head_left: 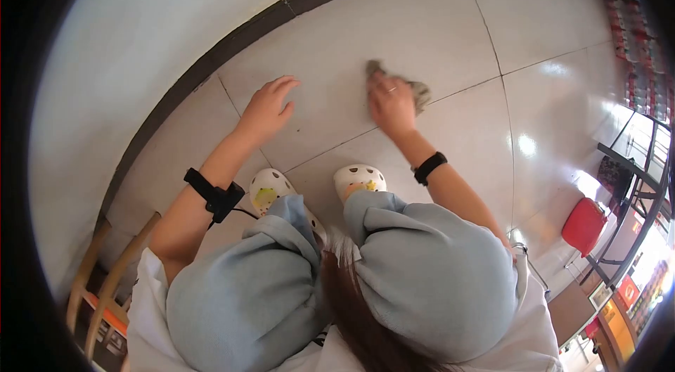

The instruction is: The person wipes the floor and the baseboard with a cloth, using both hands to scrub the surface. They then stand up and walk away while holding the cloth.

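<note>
Under my right hand [391,101] is a crumpled grey-brown cloth [420,94], pressed against the pale tiled floor [464,154]. The cloth sticks out past the fingers on both sides, and a ring shows on one finger. My left hand [269,108] hangs over the floor to the left, fingers bent loosely, thumb apart, holding nothing. Black bands circle both forearms; the left one [215,195] carries a small box with a cable. Two white clogs [360,176] stand below, between my arms.
A dark baseboard [264,17] runs along the white wall at the top and left. Wooden chair legs [116,280] stand at the lower left. To the right are a red stool seat [585,226], a metal-framed table [636,175] and stacked red packages [638,55].
</note>
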The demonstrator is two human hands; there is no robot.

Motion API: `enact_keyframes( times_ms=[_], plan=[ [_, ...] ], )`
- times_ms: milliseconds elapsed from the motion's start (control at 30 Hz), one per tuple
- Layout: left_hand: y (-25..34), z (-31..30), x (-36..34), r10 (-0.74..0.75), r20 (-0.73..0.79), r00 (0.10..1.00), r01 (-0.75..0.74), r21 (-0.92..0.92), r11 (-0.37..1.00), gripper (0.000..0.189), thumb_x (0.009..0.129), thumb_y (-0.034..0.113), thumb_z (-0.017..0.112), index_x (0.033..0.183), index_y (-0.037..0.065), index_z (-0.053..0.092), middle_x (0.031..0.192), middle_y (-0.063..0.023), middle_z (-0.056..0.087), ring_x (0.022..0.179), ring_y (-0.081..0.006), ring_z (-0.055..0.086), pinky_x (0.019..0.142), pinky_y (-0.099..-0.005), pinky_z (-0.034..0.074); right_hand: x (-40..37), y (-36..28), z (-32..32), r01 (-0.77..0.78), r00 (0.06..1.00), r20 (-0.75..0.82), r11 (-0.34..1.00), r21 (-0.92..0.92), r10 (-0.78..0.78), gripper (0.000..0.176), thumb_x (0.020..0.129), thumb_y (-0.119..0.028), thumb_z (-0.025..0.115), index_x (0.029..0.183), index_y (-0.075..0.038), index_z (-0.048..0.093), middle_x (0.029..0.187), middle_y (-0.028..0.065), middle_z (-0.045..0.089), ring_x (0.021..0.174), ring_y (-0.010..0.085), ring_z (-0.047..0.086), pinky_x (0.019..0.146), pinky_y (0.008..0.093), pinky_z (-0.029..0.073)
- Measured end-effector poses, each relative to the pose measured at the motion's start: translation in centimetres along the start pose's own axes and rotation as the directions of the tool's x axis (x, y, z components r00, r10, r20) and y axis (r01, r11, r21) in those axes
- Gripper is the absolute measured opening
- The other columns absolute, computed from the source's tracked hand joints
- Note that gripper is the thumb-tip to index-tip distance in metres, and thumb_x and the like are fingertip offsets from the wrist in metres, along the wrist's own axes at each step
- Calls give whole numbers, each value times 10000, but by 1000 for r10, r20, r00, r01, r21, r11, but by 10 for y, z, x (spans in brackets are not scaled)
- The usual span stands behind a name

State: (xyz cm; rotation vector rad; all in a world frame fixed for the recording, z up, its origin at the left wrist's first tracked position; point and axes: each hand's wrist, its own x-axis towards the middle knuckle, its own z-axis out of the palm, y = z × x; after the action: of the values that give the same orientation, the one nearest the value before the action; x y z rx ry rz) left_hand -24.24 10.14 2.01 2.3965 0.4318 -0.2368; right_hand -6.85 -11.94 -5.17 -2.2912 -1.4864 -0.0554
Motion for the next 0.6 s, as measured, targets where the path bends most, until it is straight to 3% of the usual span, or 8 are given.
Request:
enact_keyframes(
  times_ms=[100, 200, 233, 300, 367, 433, 533, 600],
  plan=[
    [7, 1, 5, 5, 46, 999, -4, -12, 1000, 368, 818, 89, 522, 1184, 53, 506, 1257, -117, 491, 1148, -302, 464, 968, -388, 377, -2, 15, -6, 141, 989, 45, 990, 34, -142, 222, 720, -101, 615, 940, -101, 643, 1068, 26, 613, 870, 234, 571, 739, 388, 463],
    [15, -2, 9, -44, 93, 995, 48, -44, 998, 361, 829, 81, 513, 1189, 52, 507, 1260, -119, 492, 1168, -300, 453, 990, -379, 359, 13, 68, -24, -278, 960, -9, 954, -111, 279, 201, 719, -121, 609, 913, -143, 652, 1074, -3, 604, 806, 214, 558, 684, 371, 454],
    [15, -2, 9, -53, 105, 993, 59, -55, 997, 359, 827, 80, 513, 1186, 51, 509, 1253, -118, 498, 1163, -299, 456, 987, -381, 360, 13, 71, -22, -285, 953, -142, 952, -115, 268, 207, 720, -121, 605, 922, -151, 642, 1032, -3, 621, 799, 204, 558, 651, 344, 454],
    [15, -2, 7, -57, 147, 988, 66, -58, 996, 354, 824, 77, 513, 1177, 50, 513, 1241, -115, 507, 1153, -299, 462, 983, -384, 362, -11, 27, -8, -96, 987, 101, 957, -275, 128, 182, 728, -120, 598, 903, -145, 640, 968, 8, 629, 782, 200, 560, 632, 335, 452],
    [13, 1, 12, -46, 184, 982, 54, -39, 998, 346, 823, 73, 512, 1168, 48, 518, 1232, -111, 514, 1144, -298, 467, 979, -386, 361, -15, 15, -7, 102, 983, 169, 975, -196, -69, 167, 733, -115, 589, 893, -139, 631, 898, 21, 626, 757, 198, 563, 613, 336, 449],
    [22, -8, 9, -35, 153, 988, 31, 27, 999, 340, 821, 69, 512, 1160, 46, 520, 1230, -108, 514, 1138, -296, 469, 978, -387, 360, -10, 18, -19, 288, 957, 20, 954, 82, -291, 163, 734, -106, 579, 891, -131, 616, 823, 38, 612, 724, 198, 567, 594, 348, 446],
    [23, -17, 6, -60, 120, 991, 51, 79, 996, 330, 821, 63, 513, 1150, 44, 523, 1222, -106, 516, 1136, -292, 467, 976, -388, 358, 20, 59, -21, -239, 926, 225, 933, -270, 303, 141, 726, -112, 582, 866, -109, 606, 803, 60, 593, 686, 214, 569, 585, 361, 452],
    [13, -14, -1, -83, 114, 990, 70, 115, 991, 326, 821, 60, 514, 1146, 44, 524, 1216, -106, 516, 1138, -291, 464, 976, -388, 357, 23, 65, -18, -272, 961, 19, 958, -89, 275, 185, 725, -98, 591, 908, -110, 619, 809, 76, 597, 694, 247, 584, 604, 387, 461]
  ],
)
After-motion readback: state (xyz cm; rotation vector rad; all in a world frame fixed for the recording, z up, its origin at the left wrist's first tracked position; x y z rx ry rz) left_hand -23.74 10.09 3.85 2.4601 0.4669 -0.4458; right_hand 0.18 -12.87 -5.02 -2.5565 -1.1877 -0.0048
